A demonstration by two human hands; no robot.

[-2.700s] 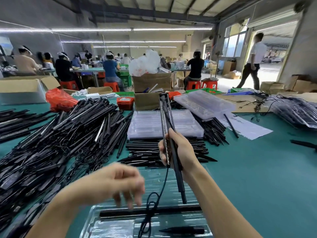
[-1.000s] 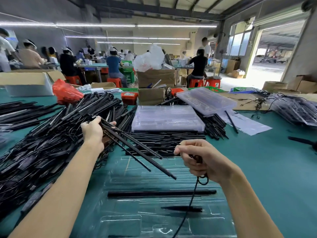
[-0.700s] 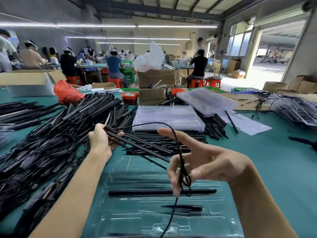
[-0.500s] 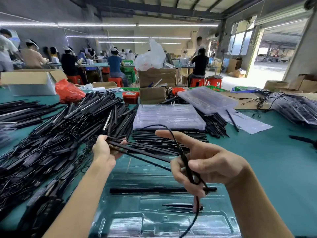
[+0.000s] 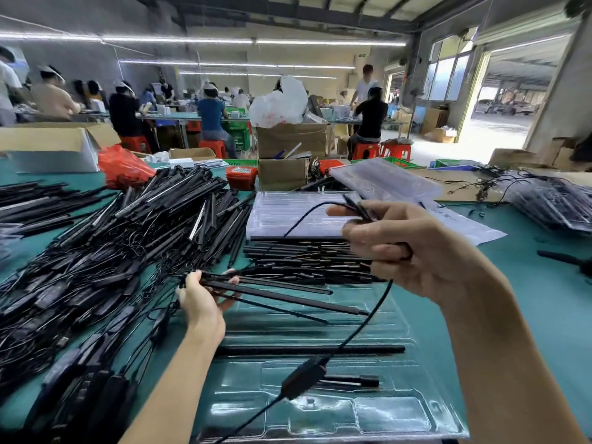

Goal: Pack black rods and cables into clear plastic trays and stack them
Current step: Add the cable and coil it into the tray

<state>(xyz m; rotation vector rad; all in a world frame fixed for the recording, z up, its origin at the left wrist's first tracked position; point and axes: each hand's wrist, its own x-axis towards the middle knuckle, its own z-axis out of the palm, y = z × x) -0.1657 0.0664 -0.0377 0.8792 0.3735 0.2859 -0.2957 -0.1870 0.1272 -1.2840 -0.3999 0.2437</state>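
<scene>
Lying nearest on the green surface [image 5: 544, 315], a glossy clear plastic tray [image 5: 400, 408] already carries one long matte black rod [image 5: 307, 349] in a moulded groove. Above it the right hand [image 5: 413, 251] pinches a thin black cable [image 5: 358, 328] with an oblong inline block, while the left hand [image 5: 205, 302] grips several slim rods [image 5: 282, 294] by one end. Beyond lie a tangled heap of rods and cables [image 5: 112, 251], stacked trays [image 5: 288, 216], cardboard boxes and seated workers under strip lights.

**Counting What Is on the Table**

Two hands: the left hand [image 5: 201, 307] holds three black rods [image 5: 282, 296]. The right hand [image 5: 413, 251] holds one cable [image 5: 362, 325]. One clear tray [image 5: 413, 341] in front has one long rod [image 5: 307, 349] inside. The big pile of rods [image 5: 112, 251] has too many to count.
</scene>
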